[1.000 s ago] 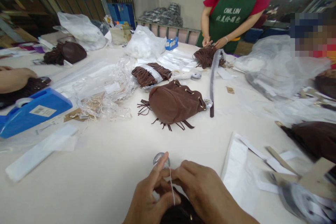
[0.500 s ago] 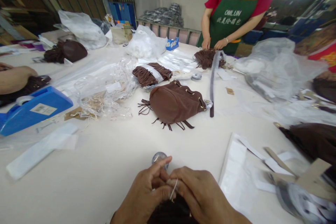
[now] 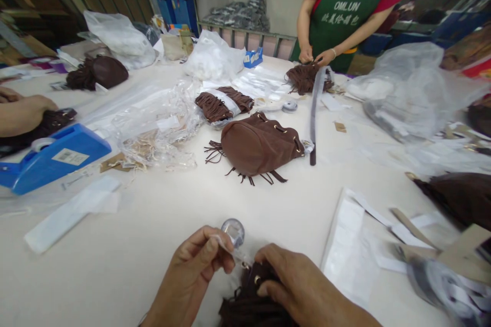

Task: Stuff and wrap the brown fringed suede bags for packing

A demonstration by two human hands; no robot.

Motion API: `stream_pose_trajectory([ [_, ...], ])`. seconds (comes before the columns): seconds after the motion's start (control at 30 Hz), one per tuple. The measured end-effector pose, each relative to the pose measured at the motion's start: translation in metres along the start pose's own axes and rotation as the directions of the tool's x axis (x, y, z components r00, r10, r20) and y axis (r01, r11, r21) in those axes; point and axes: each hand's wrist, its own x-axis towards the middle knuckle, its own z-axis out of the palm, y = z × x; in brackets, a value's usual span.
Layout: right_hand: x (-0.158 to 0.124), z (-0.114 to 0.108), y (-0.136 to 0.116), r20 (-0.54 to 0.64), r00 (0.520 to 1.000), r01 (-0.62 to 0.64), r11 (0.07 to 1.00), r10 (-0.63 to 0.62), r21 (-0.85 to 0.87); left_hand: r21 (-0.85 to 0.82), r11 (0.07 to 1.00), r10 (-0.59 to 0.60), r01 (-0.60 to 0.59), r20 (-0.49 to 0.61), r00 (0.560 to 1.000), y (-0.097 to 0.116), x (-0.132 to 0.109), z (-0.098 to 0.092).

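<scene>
At the bottom centre my left hand [image 3: 194, 268] pinches a thin, whitish clear plastic strip [image 3: 240, 255] between thumb and forefinger. The strip runs down to a small gold metal piece on a dark brown fringed bag [image 3: 249, 311]. My right hand [image 3: 301, 283] grips the top edge of that bag, thumb beside a gold eyelet and fingers over the far side. The bag's lower part is cut off by the frame. Just beyond my left fingertips lies a round, clear-wrapped grey coil [image 3: 233, 231], partly behind them.
A brown drawstring bag [image 3: 261, 145] lies mid-table, with a wrapped fringed bag [image 3: 224, 103] behind it. A blue tape dispenser [image 3: 57, 156] stands left, white sheets [image 3: 345, 240] lie right. A co-worker in a green apron [image 3: 345, 15] handles another fringed bag; another person's arm [image 3: 23, 112] shows left.
My hands have moved apart. The left has gone left with the plastic strip, and the right is now on the bag's top edge, which has come further into view.
</scene>
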Motion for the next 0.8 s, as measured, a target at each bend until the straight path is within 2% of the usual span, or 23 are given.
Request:
stream_pose_trajectory([
  [0.1, 0.004, 0.002, 0.002, 0.009, 0.999, -0.042, 0.998, 0.042, 0.04, -0.063, 0.996, -0.063, 0.07, 0.103, 0.993, 0.019, -0.01, -0.025],
  [0.17, 0.003, 0.001, 0.005, 0.007, 0.999, -0.041, 0.998, 0.04, 0.053, 0.013, 0.99, -0.142, 0.141, 0.113, 0.983, 0.027, -0.016, -0.05],
  [0.23, 0.003, -0.004, 0.006, 0.027, 0.999, -0.033, 0.999, 0.032, 0.035, 0.236, 0.951, -0.218, 0.198, 0.059, 0.974, 0.03, -0.02, -0.073],
  [0.27, 0.004, -0.008, 0.007, 0.046, 0.999, -0.023, 1.0, 0.023, 0.01, 0.391, 0.899, -0.217, 0.196, 0.01, 0.976, 0.029, -0.021, -0.081],
  [0.33, 0.01, -0.017, 0.005, 0.048, 0.999, 0.003, 0.998, 0.0, -0.061, 0.711, 0.695, -0.072, 0.109, -0.081, 0.994, 0.027, -0.021, -0.089],
  [0.4, 0.025, -0.025, -0.001, -0.035, 0.997, 0.057, 0.987, -0.063, -0.149, 0.915, 0.403, 0.171, -0.008, -0.067, 0.983, 0.023, -0.019, -0.084],
  [0.43, 0.035, -0.028, -0.005, -0.084, 0.989, 0.102, 0.975, -0.12, -0.196, 0.96, 0.277, 0.258, -0.052, -0.022, 0.966, 0.02, -0.017, -0.077],
  [0.47, 0.047, -0.028, -0.01, -0.109, 0.975, 0.162, 0.957, -0.192, -0.24, 0.979, 0.182, 0.296, -0.092, 0.035, 0.955, 0.016, -0.015, -0.068],
  [0.5, 0.059, -0.028, -0.014, -0.095, 0.958, 0.235, 0.931, -0.271, -0.28, 0.985, 0.114, 0.297, -0.133, 0.094, 0.95, 0.012, -0.012, -0.059],
  [0.57, 0.082, -0.024, -0.022, 0.019, 0.919, 0.375, 0.858, -0.394, -0.352, 0.978, 0.017, 0.254, -0.21, 0.199, 0.947, 0.003, -0.006, -0.043],
  [0.63, 0.097, -0.02, -0.025, 0.118, 0.902, 0.424, 0.8, -0.416, -0.425, 0.967, -0.098, 0.198, -0.234, 0.249, 0.948, -0.005, 0.0, -0.034],
  [0.67, 0.101, -0.018, -0.025, 0.128, 0.91, 0.406, 0.788, -0.394, -0.462, 0.961, -0.162, 0.171, -0.226, 0.253, 0.952, -0.008, 0.002, -0.033],
  [0.73, 0.098, -0.019, -0.023, 0.063, 0.944, 0.313, 0.813, -0.325, -0.492, 0.944, -0.265, 0.141, -0.194, 0.237, 0.961, -0.01, 0.006, -0.035],
  [0.8, 0.086, -0.022, -0.018, -0.059, 0.967, 0.2, 0.885, -0.247, -0.421, 0.944, -0.286, 0.203, -0.163, 0.226, 0.953, -0.007, 0.01, -0.037],
])
